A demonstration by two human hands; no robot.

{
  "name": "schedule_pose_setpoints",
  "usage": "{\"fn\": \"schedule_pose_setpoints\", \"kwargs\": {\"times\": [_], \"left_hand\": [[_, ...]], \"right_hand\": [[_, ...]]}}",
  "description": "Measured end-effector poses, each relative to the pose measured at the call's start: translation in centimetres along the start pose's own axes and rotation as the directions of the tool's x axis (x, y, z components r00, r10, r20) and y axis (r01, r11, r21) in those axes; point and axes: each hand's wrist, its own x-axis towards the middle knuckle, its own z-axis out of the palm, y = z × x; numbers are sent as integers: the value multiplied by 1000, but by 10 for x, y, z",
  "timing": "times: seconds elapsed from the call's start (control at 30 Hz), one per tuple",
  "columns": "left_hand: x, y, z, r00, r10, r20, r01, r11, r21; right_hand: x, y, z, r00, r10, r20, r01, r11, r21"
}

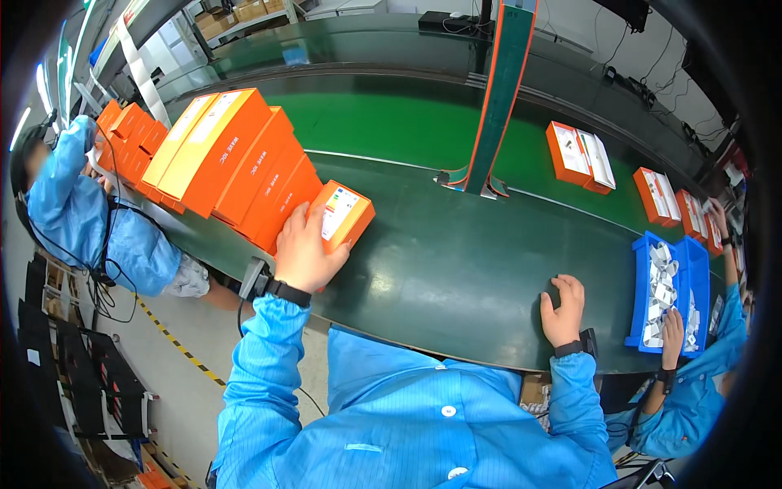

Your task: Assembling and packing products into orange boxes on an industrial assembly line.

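My left hand grips the near end of a small orange box with a white label on top. Its thumb lies along the box's right side, and the fingers reach between it and the stack. That box stands on the dark green worktable, against a stack of orange boxes to its left. On the right part of the table rests my right hand. It holds nothing; its fingers are loosely bent, with the thumb apart.
A green post rises beyond the table edge beside a green conveyor belt. Open orange boxes sit on the belt at right. Blue bins hold small white parts, with a co-worker's hand there. Another person stands at left.
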Motion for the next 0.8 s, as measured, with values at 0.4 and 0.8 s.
{"fn": "schedule_pose_setpoints", "kwargs": {"times": [0.4,0.8], "left_hand": [[-64,90,-15,953,254,-167,-303,746,-593],[-127,132,32,918,376,128,127,29,-992]], "right_hand": [[-17,-104,-26,987,-154,-53,160,850,502],[-37,-191,-19,922,-184,340,-343,14,939]]}}
